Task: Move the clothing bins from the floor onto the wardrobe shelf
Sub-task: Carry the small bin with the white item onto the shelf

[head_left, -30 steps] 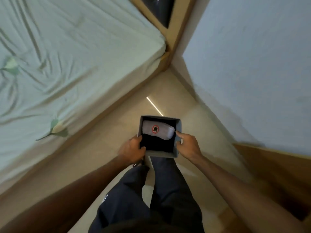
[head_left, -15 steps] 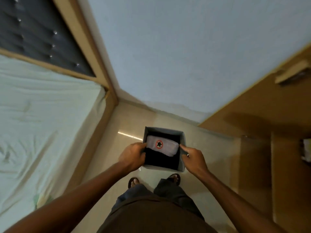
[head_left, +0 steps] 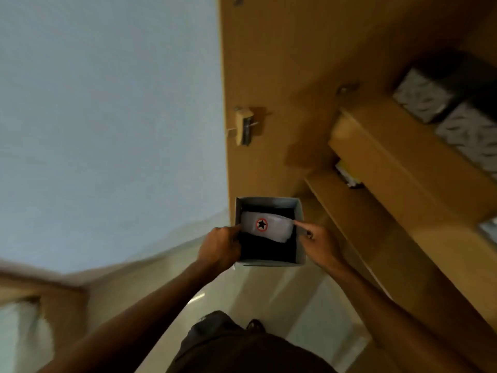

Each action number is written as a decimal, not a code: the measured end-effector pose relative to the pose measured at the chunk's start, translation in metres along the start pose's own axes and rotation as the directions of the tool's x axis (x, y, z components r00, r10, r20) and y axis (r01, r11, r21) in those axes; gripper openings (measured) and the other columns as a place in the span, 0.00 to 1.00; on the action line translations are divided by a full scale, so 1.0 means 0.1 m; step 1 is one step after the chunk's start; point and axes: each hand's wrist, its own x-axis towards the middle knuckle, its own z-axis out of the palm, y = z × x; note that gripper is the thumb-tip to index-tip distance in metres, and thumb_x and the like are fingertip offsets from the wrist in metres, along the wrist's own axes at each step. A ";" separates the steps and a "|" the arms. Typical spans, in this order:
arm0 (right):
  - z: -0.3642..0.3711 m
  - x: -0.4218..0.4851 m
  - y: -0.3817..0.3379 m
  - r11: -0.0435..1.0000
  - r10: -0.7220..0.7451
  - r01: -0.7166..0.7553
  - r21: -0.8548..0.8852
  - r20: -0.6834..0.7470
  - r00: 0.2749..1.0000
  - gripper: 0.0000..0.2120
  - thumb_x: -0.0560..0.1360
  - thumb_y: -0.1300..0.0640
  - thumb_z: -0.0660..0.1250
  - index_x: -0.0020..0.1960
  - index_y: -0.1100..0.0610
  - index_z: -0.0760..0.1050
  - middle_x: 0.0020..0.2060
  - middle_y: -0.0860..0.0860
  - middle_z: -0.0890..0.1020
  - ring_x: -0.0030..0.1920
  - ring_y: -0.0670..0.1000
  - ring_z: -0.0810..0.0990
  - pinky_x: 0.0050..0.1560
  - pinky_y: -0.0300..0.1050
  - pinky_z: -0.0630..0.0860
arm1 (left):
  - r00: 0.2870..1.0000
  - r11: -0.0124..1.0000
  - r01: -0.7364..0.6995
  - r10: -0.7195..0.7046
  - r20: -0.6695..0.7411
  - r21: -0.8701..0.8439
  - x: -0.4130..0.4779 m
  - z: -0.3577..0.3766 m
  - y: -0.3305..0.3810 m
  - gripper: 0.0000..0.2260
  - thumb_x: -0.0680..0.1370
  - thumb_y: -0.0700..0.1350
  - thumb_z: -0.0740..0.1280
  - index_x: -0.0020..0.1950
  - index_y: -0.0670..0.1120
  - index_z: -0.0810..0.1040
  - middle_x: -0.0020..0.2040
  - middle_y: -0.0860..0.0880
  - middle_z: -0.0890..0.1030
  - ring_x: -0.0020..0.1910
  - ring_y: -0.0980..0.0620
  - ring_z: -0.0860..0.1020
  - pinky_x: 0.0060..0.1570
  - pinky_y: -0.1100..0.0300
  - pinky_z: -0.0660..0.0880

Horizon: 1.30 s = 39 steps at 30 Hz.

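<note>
Wardrobe (head_left: 282,76) ahead, bin (head_left: 269,204) upright, left hand (head_left: 219,247), right hand (head_left: 320,247) gripping

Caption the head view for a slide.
Both hands, left hand and right hand, carry a grey fabric clothing bin toward the wooden wardrobe shelf.

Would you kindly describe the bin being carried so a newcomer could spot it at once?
Left of the wooden wardrobe, above the pale floor, a small grey open-topped bin is held between the left hand and right hand. Unlike the patterned bins already shelved, it shows folded clothing with a red-ringed black star.
</note>
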 end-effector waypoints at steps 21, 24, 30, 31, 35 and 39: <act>-2.47 1.08 0.50 0.960 0.276 -0.228 0.161 -0.671 0.689 0.18 0.77 0.62 0.62 0.65 0.53 0.77 0.42 0.56 0.85 0.42 0.53 0.82 0.46 0.46 0.78 | 0.725 0.732 -0.681 0.679 0.116 -0.026 2.86 -0.17 3.08 0.15 0.75 0.37 0.61 0.57 0.48 0.82 0.46 0.44 0.84 0.43 0.42 0.81 0.36 0.58 0.72; -2.76 1.30 0.68 0.947 0.315 -0.268 0.177 -0.667 0.675 0.18 0.77 0.61 0.62 0.65 0.54 0.77 0.39 0.52 0.82 0.40 0.49 0.78 0.45 0.42 0.72 | 0.693 0.697 -0.717 0.712 0.111 0.010 3.14 -0.05 3.48 0.10 0.77 0.38 0.61 0.49 0.48 0.80 0.44 0.46 0.83 0.43 0.45 0.81 0.36 0.60 0.72; -3.13 1.80 1.08 0.907 0.418 -0.281 0.314 -0.592 0.689 0.18 0.76 0.58 0.61 0.64 0.55 0.76 0.56 0.58 0.83 0.52 0.58 0.82 0.51 0.49 0.77 | 0.688 0.672 -0.726 0.712 0.141 0.147 3.48 0.08 4.06 0.13 0.79 0.39 0.61 0.61 0.45 0.78 0.53 0.43 0.82 0.51 0.42 0.79 0.41 0.59 0.69; -3.19 1.90 1.13 0.894 0.440 -0.283 0.346 -0.573 0.691 0.18 0.76 0.59 0.61 0.64 0.56 0.76 0.55 0.59 0.83 0.50 0.58 0.82 0.51 0.50 0.79 | 0.695 0.687 -0.718 0.699 0.169 0.112 3.56 0.13 4.10 0.12 0.78 0.39 0.61 0.60 0.44 0.78 0.54 0.42 0.81 0.52 0.42 0.79 0.42 0.58 0.71; -3.29 2.20 1.22 0.859 0.498 -0.301 0.415 -0.536 0.681 0.20 0.77 0.60 0.60 0.69 0.58 0.71 0.59 0.60 0.81 0.49 0.61 0.83 0.53 0.51 0.78 | 0.673 0.681 -0.732 0.714 0.193 0.033 3.74 0.25 3.98 0.14 0.78 0.47 0.63 0.63 0.47 0.76 0.61 0.47 0.77 0.56 0.47 0.78 0.53 0.55 0.76; -3.31 2.45 1.18 0.873 0.460 -0.260 0.412 -0.522 0.718 0.22 0.77 0.57 0.60 0.71 0.56 0.69 0.60 0.61 0.80 0.55 0.63 0.81 0.58 0.58 0.77 | 0.643 0.628 -0.766 0.754 0.137 0.138 3.77 0.25 3.81 0.23 0.78 0.52 0.63 0.73 0.48 0.68 0.72 0.47 0.69 0.68 0.47 0.70 0.63 0.56 0.70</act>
